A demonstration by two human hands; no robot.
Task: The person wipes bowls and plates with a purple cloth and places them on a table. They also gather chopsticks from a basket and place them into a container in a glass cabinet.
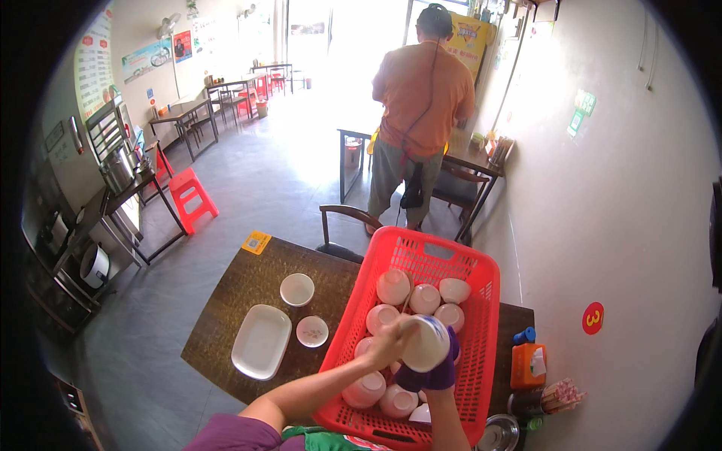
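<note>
Above a red plastic basket (489, 276), my left hand (391, 340) grips the rim of a white bowl with a blue pattern (426, 349). On the bowl's right side, my right hand (437, 369) holds a purple cloth against it, which covers most of the fingers. Several white bowls (365, 389) lie bottom up in the basket below. Left of the basket, a white rectangular dish (262, 342), a white bowl (296, 290) and a small white dish with a floral print (312, 331) rest apart on the dark wooden table (220, 332).
An orange tissue box (524, 367), a blue object (524, 336), a container of chopsticks (527, 404) and a metal bowl (498, 433) are at the right by the wall. A chair (340, 252) stands beyond the table, and a person (426, 101) stands farther off, back turned.
</note>
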